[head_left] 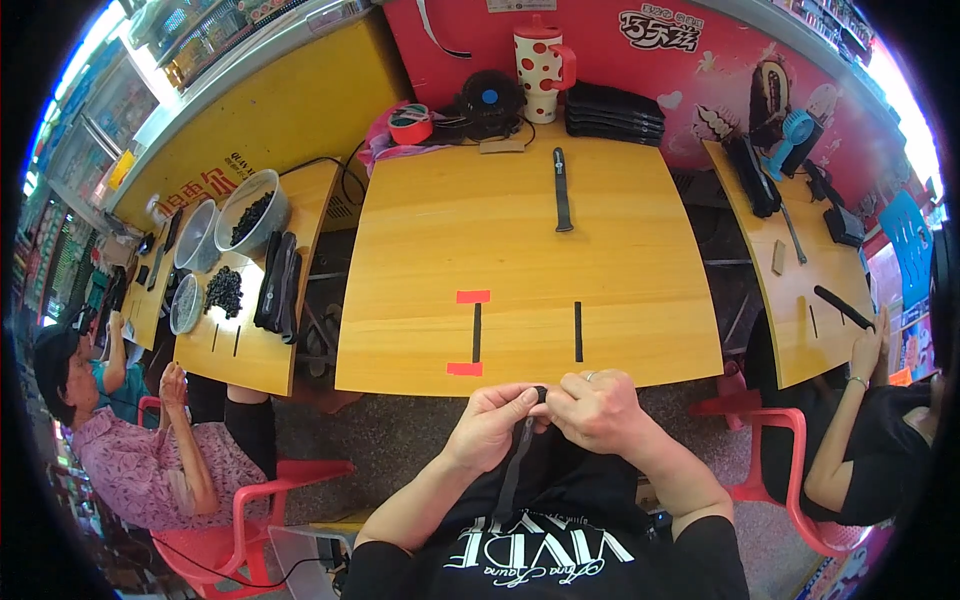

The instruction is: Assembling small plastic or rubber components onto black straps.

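Where the near edge of the yellow wooden table (520,240) ends, just below it and over the lap: both hands pressed together, left hand (492,425) and right hand (598,408) pinched on the top end of a black strap (512,475). Long, narrow, flat and dark, hanging down from the fingertips toward the black shirt; small dark rounded end just showing between the thumbs. On the right hand, a ring.

On the table, toward the far edge right of centre, a second black strap (561,190) lying lengthwise. Near the near edge, two black tape lines (577,331), the left one capped at both ends by red tape squares (472,297). Along the far edge: stack of black trays (614,112) at the right, red-dotted white mug (541,65) beside it, small black fan (489,102), red tape roll (410,127) toward the far left corner.

At neighbouring tables left and right, other people seated on red chairs.
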The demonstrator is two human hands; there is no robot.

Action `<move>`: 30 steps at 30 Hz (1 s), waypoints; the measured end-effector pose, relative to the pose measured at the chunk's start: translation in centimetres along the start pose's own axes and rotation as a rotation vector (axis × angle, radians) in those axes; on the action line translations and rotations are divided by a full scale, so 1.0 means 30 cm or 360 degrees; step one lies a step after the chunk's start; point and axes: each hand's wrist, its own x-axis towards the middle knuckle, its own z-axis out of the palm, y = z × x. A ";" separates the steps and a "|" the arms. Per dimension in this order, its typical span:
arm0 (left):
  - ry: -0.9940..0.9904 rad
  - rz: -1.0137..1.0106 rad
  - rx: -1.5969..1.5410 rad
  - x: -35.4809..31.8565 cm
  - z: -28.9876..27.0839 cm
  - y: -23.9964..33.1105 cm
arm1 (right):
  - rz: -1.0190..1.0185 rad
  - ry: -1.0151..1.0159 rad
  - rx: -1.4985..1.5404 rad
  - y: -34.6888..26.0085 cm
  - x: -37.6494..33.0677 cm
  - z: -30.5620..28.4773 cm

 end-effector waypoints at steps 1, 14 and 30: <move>-0.0049 -0.0026 0.0010 -0.003 -0.003 0.004 | -0.0081 -0.0006 -0.0043 -0.004 0.004 -0.006; 0.0854 0.0744 -0.0127 0.116 -0.214 0.286 | -0.0622 0.0210 0.0090 -0.164 -0.049 -0.045; 0.1831 0.1595 0.2588 0.361 -0.513 0.487 | -0.0182 0.0013 0.0197 -0.108 -0.017 -0.245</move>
